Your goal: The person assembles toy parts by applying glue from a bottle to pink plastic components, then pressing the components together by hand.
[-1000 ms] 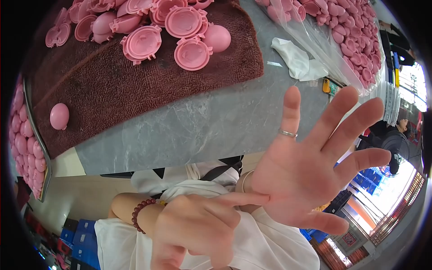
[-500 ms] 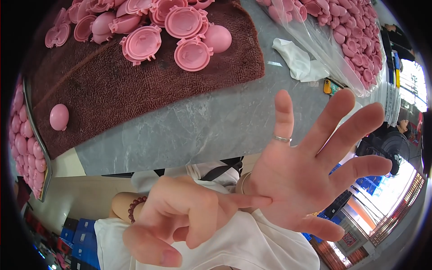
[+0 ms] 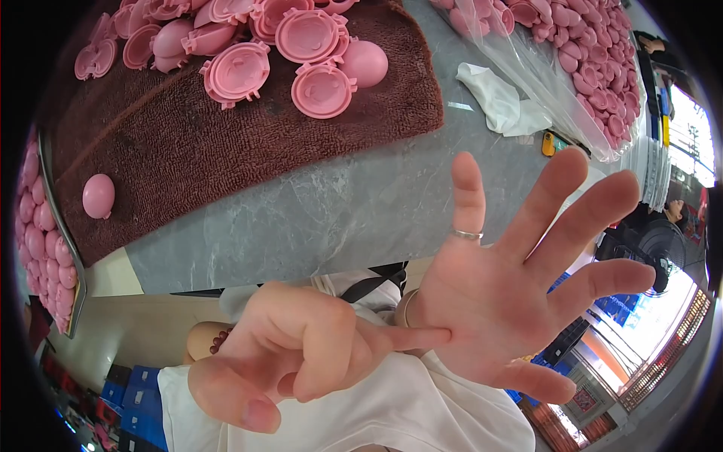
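My right hand [image 3: 497, 309] is held palm up over the table's near edge, its fingers spread wide and nothing in it. A silver ring [image 3: 467, 235] sits on one finger. My left hand [image 3: 301, 346] comes in from the left with one finger stretched out, its tip at the palm close to the wrist. Its other fingers are bent and the thumb stands apart, with nothing held. A dark red bead bracelet [image 3: 218, 340] partly shows at that wrist. Both hands are away from the pink plastic shells [image 3: 235, 71] on the brown towel [image 3: 301, 143].
A single pink ball [image 3: 98, 197] lies at the towel's left. Beside the table, a tray [image 3: 64, 218] holds many pink balls. At the far right are a clear bag [image 3: 557, 98] by a heap of pink shells, and a white cloth [image 3: 501, 102]. A black fan [image 3: 663, 245] stands beyond.
My left hand has shifted a little to the left, covering more of the bead bracelet. My right hand has moved very slightly left. The pink shells have stayed put.
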The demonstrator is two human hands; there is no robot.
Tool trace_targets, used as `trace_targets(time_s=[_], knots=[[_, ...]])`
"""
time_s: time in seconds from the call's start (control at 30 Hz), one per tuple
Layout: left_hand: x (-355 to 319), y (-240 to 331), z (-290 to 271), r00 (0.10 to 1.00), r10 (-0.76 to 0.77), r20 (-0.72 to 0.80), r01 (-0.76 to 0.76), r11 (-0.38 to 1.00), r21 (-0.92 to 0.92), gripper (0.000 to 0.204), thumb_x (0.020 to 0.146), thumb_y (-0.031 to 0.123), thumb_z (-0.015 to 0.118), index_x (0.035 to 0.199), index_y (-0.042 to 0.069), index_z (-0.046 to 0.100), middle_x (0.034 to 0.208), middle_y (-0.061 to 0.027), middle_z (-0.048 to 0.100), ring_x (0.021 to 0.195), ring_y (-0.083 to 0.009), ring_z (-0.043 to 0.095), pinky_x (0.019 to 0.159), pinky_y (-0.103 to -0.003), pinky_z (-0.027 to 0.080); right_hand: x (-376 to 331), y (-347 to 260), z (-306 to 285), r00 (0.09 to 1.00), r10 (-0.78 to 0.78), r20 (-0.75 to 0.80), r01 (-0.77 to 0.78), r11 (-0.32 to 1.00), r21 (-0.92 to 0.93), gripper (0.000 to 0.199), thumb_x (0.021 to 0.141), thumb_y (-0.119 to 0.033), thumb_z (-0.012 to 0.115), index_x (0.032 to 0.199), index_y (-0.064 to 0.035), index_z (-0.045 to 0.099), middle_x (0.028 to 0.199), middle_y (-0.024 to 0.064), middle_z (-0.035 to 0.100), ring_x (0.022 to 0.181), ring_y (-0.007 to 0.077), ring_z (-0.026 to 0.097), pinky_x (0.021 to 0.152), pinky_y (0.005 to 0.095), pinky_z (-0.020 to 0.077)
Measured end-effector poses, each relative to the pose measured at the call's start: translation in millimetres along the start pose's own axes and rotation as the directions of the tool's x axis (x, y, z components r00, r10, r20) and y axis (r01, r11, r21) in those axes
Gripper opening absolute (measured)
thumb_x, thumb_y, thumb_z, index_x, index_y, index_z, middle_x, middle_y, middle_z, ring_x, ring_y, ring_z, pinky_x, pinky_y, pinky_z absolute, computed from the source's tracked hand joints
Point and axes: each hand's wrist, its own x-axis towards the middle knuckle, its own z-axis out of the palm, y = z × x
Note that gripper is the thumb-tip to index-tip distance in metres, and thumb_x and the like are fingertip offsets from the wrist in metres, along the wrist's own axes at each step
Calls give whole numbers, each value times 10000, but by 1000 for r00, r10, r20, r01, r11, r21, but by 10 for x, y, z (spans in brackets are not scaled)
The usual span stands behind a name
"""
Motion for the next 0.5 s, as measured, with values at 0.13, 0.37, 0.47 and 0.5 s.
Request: trace_targets(time_s=[0.13, 0.37, 0.47, 0.5], knots=[[4, 1, 31, 999, -32, -24, 31, 999, -24, 222, 645, 226, 579, 593, 81, 419, 420, 46, 328, 431, -114, 347, 946, -688, 99, -38, -16, -20, 998, 60, 32, -57, 992, -110, 744, 811, -539, 440, 1381, -218, 87, 1405, 145, -198, 1278, 355, -210, 871, 725, 42], [-19, 17, -18, 999, -35, -20, 35, 999, -3, 227, 650, 234, 577, 595, 81, 418, 418, 45, 323, 434, -113, 356, 952, -682, 100, -13, -37, -77, 999, 40, 29, -35, 985, -167, 753, 812, -548, 430, 1384, -220, 66, 1402, 145, -208, 1284, 356, -192, 885, 714, 57], [-6, 11, 9, 1000, -29, -7, 29, 1000, -2, 227, 648, 233, 578, 595, 82, 418, 418, 47, 323, 432, -113, 360, 946, -689, 96, -22, -10, -37, 999, 39, 31, -35, 993, -117, 754, 811, -549, 430, 1383, -217, 70, 1403, 146, -205, 1284, 354, -193, 883, 716, 55], [-8, 7, 24, 1000, -28, -7, 28, 1000, 0, 227, 648, 233, 578, 595, 82, 418, 418, 47, 323, 432, -113, 360, 946, -689, 96, -20, -3, -15, 999, 30, 26, -29, 999, -34, 754, 810, -547, 433, 1383, -214, 74, 1404, 146, -202, 1283, 353, -195, 880, 718, 54]])
